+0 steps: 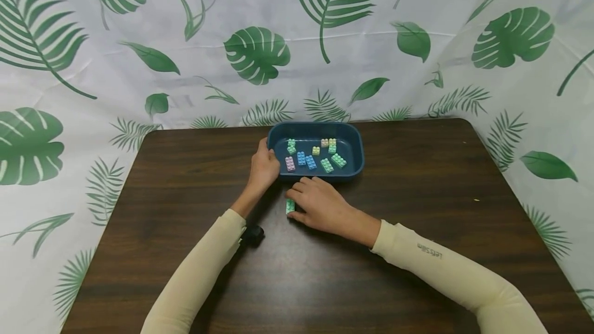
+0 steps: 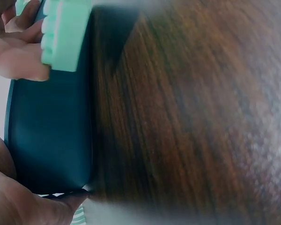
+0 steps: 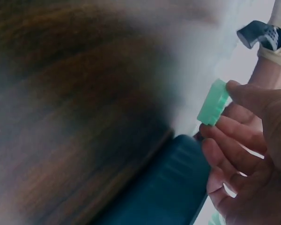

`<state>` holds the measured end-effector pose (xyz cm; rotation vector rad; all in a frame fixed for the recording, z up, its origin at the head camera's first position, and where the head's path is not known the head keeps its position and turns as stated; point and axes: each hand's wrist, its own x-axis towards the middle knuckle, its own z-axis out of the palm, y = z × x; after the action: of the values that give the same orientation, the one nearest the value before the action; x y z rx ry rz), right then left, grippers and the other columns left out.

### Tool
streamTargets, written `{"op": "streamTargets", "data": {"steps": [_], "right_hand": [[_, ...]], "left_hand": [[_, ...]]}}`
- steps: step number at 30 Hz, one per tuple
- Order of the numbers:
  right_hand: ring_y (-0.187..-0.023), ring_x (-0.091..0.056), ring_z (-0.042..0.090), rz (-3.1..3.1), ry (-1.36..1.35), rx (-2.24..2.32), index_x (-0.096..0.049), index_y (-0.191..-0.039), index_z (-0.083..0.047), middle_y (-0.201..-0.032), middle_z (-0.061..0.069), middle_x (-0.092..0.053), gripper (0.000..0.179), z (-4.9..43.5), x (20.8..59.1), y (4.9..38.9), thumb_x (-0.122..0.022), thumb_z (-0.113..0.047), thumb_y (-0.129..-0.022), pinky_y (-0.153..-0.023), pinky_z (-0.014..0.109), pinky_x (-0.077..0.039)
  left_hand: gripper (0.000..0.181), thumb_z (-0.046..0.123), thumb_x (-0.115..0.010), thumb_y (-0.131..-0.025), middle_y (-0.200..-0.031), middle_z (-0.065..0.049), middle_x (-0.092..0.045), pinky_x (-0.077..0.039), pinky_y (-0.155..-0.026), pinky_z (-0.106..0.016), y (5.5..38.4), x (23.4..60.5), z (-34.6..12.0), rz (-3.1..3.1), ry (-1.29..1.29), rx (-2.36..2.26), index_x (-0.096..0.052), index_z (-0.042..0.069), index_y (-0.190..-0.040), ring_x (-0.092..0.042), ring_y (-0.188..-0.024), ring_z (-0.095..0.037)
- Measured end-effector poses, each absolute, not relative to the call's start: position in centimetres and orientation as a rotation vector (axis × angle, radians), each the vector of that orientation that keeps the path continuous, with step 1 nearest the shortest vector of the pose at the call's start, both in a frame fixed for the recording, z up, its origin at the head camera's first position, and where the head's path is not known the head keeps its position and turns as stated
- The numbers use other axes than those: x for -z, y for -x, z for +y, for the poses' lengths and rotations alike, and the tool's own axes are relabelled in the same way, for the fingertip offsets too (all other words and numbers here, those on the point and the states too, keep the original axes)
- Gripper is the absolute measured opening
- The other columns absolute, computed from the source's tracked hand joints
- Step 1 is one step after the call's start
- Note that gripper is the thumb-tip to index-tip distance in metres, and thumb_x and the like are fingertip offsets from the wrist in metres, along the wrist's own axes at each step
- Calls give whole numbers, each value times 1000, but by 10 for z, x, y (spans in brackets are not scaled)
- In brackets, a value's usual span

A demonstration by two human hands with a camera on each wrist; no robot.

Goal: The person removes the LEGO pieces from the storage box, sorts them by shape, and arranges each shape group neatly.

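A dark blue tray (image 1: pixel 317 174) holds several toy building bricks in pink, blue, yellow and green. My left hand (image 1: pixel 265 166) grips its left end, thumb at the rim; part of this grip shows low in the left wrist view. Just in front of the tray's near wall, my right hand (image 1: pixel 322 205) pinches a green toy brick (image 1: pixel 290 206) by its ends between thumb and fingertip. The studs of this green brick (image 2: pixel 68 35) face left in the left wrist view. In the right wrist view the pinched brick (image 3: pixel 213 103) stands apart from the tray wall (image 3: pixel 164 187).
The dark wooden table (image 1: pixel 417 184) extends to both sides and in front of the tray. Behind it hangs a white cloth (image 1: pixel 209 76) with green leaf prints. A black wrist camera (image 1: pixel 253 235) sits at my left wrist.
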<state>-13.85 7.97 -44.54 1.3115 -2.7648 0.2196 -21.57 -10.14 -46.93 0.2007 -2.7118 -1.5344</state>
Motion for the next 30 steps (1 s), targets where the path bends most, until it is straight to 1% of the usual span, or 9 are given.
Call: {"op": "streamTargets", "data": {"steps": [4, 6, 15, 20, 24, 30], "right_hand": [[-100, -64, 17, -2744, -1351, -176, -74, -124, -17, -114, -1, -75, 43, 78, 450, 137, -78, -48, -95, -80, 34, -52], [-100, -63, 17, -2746, -1363, -174, -74, -125, -17, -114, -1, -75, 43, 76, 451, 136, -77, -48, -96, -80, 33, -51], [-105, -64, 18, -2774, -1400, -183, -73, -125, -17, -115, 0, -76, 42, 74, 455, 136, -76, -48, -96, -84, 35, -53], [-107, -64, 18, -2787, -1399, -183, -73, -125, -18, -117, -1, -76, 42, 75, 457, 135, -76, -48, -97, -86, 35, -54], [-109, -65, 18, -2783, -1400, -174, -73, -126, -19, -118, 0, -75, 42, 75, 459, 135, -75, -49, -97, -87, 35, -54], [-104, -66, 18, -2736, -1363, -189, -72, -128, -19, -116, -1, -75, 47, 81, 454, 134, -71, -55, -98, -86, 36, -55]], "left_hand": [[47, 14, -38, -113, -149, -26, -58, -47, -114, -56, 216, 470, -100, -2715, -198, 1527, -36, 7, -160, -57, -138, -40], [48, 14, -38, -113, -149, -26, -58, -47, -114, -56, 216, 470, -100, -2716, -198, 1522, -36, 7, -160, -57, -138, -40], [48, 13, -37, -113, -151, -25, -57, -47, -113, -57, 215, 468, -102, -2721, -183, 1527, -34, 6, -160, -57, -137, -40], [47, 12, -38, -113, -149, -27, -57, -47, -112, -57, 215, 468, -102, -2713, -173, 1518, -35, 4, -159, -57, -137, -41], [47, 11, -38, -112, -150, -27, -57, -47, -113, -57, 216, 468, -102, -2711, -179, 1515, -36, 4, -159, -57, -137, -41], [47, 13, -37, -113, -147, -26, -59, -48, -111, -57, 213, 470, -101, -2709, -170, 1514, -36, 6, -159, -59, -133, -40]]}}
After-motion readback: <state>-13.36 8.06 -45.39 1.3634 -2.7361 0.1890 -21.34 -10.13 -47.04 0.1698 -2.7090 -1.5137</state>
